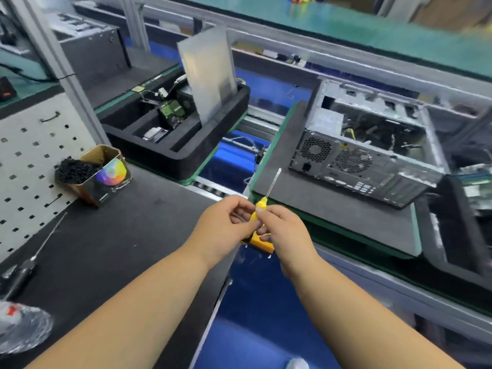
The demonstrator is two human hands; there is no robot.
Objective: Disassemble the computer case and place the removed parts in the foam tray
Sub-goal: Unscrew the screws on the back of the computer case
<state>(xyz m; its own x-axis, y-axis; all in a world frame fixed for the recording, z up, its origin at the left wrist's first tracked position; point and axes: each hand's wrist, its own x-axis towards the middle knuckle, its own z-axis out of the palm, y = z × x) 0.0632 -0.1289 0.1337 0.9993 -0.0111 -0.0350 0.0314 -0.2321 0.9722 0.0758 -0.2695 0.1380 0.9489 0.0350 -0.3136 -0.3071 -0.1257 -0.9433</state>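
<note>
On the far left, a black screwdriver (25, 265) lies flat on the dark bench (111, 249), and nobody is touching it. Near it stands a small cardboard box (102, 177) full of black bits.

Next comes the black foam tray (181, 153). It already has things in it. A green circuit board (171, 113) sits in one slot. A small silver part (154, 134) sits in another. A grey metal panel (207, 75) stands up tall at the right end of the tray. So I think some of the job is done.

In the middle are the two hands, close together in front of the person. The left hand (226, 225) has its fingers curled, and they pinch the yellow handle of a small screwdriver (262, 206). The right hand (282, 230) pinches that same handle from the other side. The thin metal tip points up and away, toward the case.

To the right, the computer case (372, 145) lies on a grey pad (319, 209). Its side is off, so you can see in. There are wires and metal frames inside, but it is blurry. The back plate with the round fan holes is on. I think there are more parts to take out and carry over to the tray. The tool is not yet touching the case.
</note>
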